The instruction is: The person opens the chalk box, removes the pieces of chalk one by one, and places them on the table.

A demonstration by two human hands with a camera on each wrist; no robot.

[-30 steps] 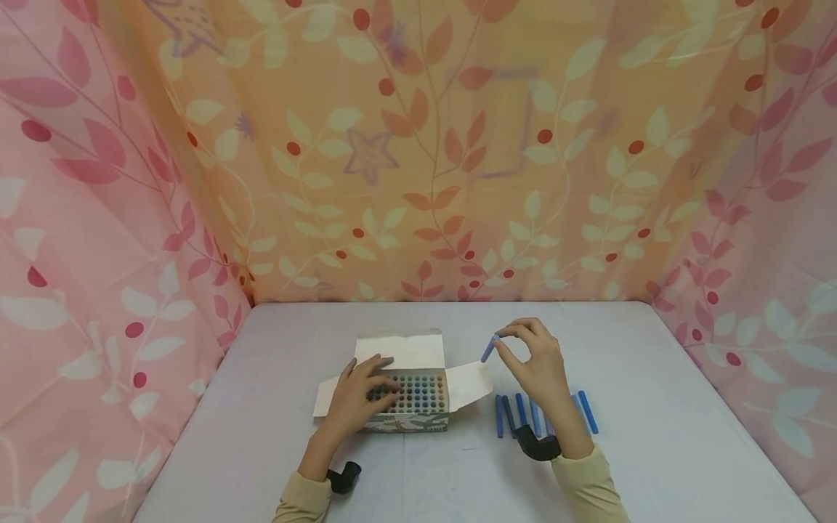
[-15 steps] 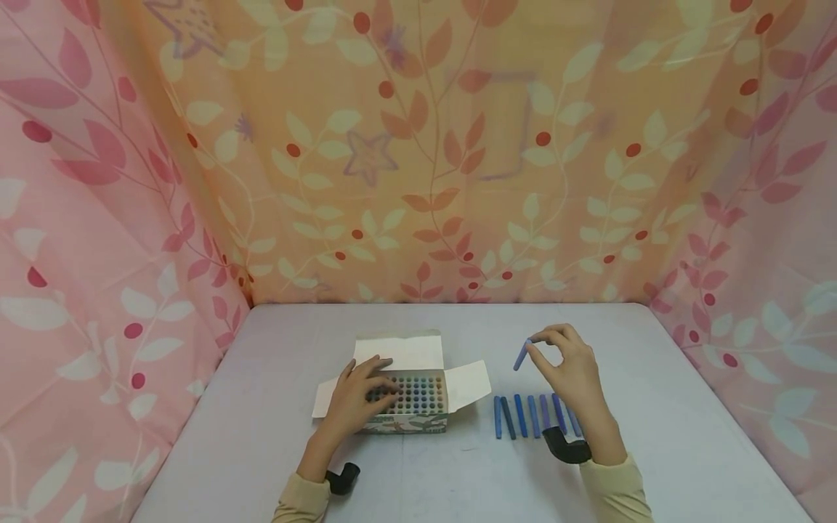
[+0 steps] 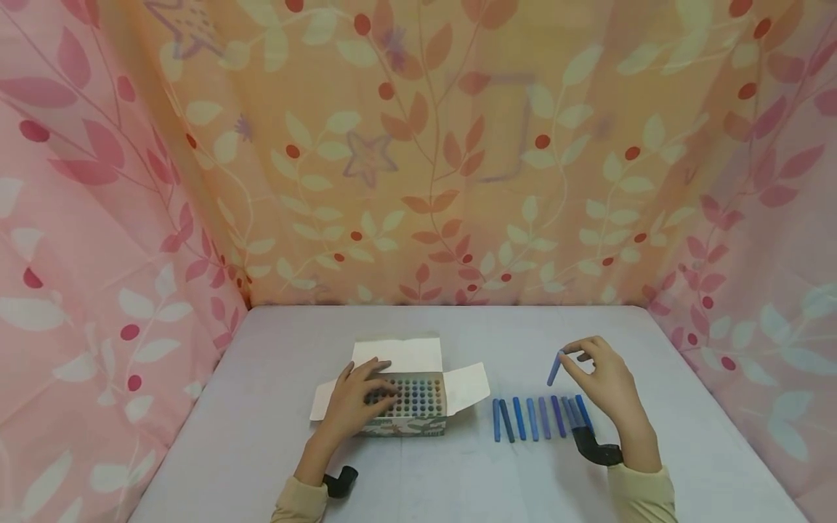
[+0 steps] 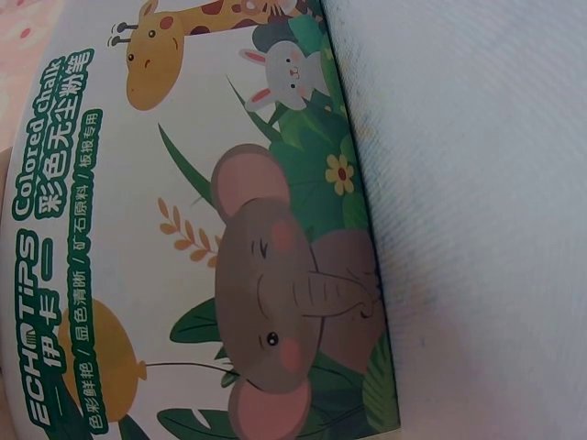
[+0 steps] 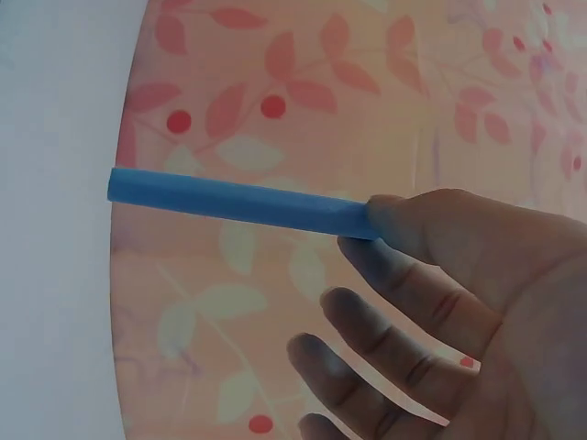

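My right hand pinches one end of a blue chalk stick between thumb and forefinger, above the right part of the table. In the right wrist view the chalk stick juts out from the fingertips, and the other fingers are loosely bent, with dark dust on them. My left hand lies over the left part of an open chalk box, fingers spread, hiding some of the chalk ends inside. The left wrist view shows the box's printed side, lettered "Colored chalk", with an elephant, a rabbit and a giraffe.
Several blue and purple chalk sticks lie in a row on the white table, right of the box. The box's white lid and side flap stand folded out. Patterned curtains surround the table.
My right hand has moved right with the chalk stick, from beside the box's right flap to above the right part of the row. My left hand has stayed on the box.
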